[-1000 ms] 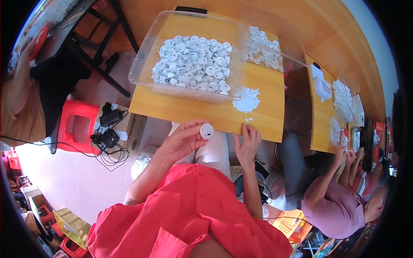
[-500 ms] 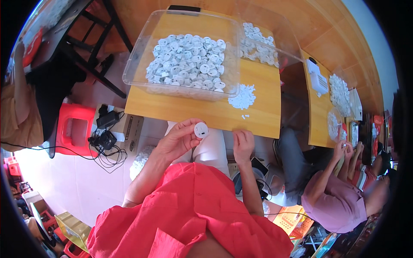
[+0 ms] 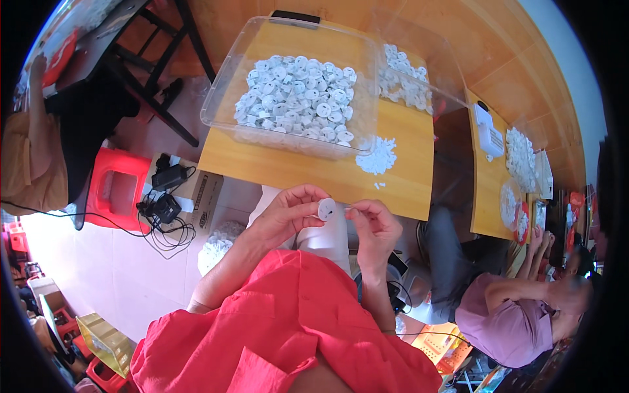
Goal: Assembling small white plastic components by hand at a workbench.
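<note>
Between the thumb and fingers of my left hand (image 3: 287, 215) is a round white plastic disc (image 3: 326, 210) with a small dark slot, tipped on edge. Just right of it, my right hand (image 3: 376, 230) is closed in a pinch, its fingertips close to the disc. Whatever sits in that pinch is too small to make out. Beyond my hands, a heap of small white pieces (image 3: 376, 156) lies on the wooden table (image 3: 262, 165), with a couple of loose ones nearer the edge. Many similar white discs (image 3: 298, 98) fill part of a clear plastic bin (image 3: 211, 112).
Behind the heap stands a second clear container with white parts (image 3: 405, 82). To my left are a red stool (image 3: 105, 177), a cardboard box (image 3: 207, 200) and tangled black cables (image 3: 164, 213). A co-worker in a mauve shirt (image 3: 501, 318) sits at right by another table (image 3: 486, 190).
My right hand has come up from the table edge to the disc, fingers pinched. My left hand has shifted slightly right, turning the disc more edge-on. The view has moved a little.
</note>
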Available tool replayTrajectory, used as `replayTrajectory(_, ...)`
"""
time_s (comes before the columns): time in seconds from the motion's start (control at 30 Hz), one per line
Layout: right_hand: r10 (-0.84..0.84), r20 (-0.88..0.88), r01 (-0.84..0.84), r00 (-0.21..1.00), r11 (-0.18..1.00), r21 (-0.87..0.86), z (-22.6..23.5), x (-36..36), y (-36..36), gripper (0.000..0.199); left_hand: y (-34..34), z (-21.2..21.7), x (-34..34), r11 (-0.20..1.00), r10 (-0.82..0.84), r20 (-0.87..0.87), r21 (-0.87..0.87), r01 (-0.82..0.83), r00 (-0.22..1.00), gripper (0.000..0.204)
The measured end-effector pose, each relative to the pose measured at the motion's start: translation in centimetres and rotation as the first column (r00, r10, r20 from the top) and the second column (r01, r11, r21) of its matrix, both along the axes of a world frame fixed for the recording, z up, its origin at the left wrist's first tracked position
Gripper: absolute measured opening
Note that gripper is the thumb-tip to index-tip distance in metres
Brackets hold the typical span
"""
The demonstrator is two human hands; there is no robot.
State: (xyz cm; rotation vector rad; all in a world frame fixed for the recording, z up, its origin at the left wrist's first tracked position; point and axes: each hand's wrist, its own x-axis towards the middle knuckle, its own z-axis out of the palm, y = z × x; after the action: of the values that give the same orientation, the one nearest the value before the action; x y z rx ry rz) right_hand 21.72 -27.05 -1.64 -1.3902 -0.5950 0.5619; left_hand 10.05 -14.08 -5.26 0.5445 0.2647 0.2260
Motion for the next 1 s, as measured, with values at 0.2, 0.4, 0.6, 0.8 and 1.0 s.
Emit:
replayTrajectory(0.2, 0.044, 0.360, -0.036, 0.932, 0.999, -0.028, 0.6, -0.8, 0.9, 0.008, -0.1, 0.5, -0.3, 1.000, 0.012, 0.017, 0.008, -0.012, 1.000, 0.020)
replayTrajectory(0.4, 0.033, 0.472, -0.005, 0.881, 0.998, -0.059, 1.2, -1.4, 1.3, 0.008, -0.1, 1.0, -0.3, 0.999, 0.024, -0.002, 0.038, -0.024, 1.000, 0.020)
replayTrajectory(0.6, -0.014, 0.603, 0.071, 0.797, 0.995, -0.070, 1.3, -1.8, 1.5, 0.010, -0.2, 1.2, -0.2, 0.995, 0.050, -0.023, 0.086, -0.048, 0.998, 0.020)
replayTrajectory(0.8, -0.048, 0.725, 0.110, 0.687, 0.993, -0.038, 0.5, -1.9, 1.6, 0.011, -0.6, 1.0, -0.1, 0.978, 0.098, -0.039, 0.186, -0.089, 0.994, 0.021)
replayTrajectory(1.0, 0.000, 0.649, 0.058, 0.761, 0.996, -0.068, 0.8, -1.7, 1.5, 0.011, -0.6, 1.0, -0.2, 0.978, 0.084, -0.060, 0.197, -0.071, 0.995, 0.020)
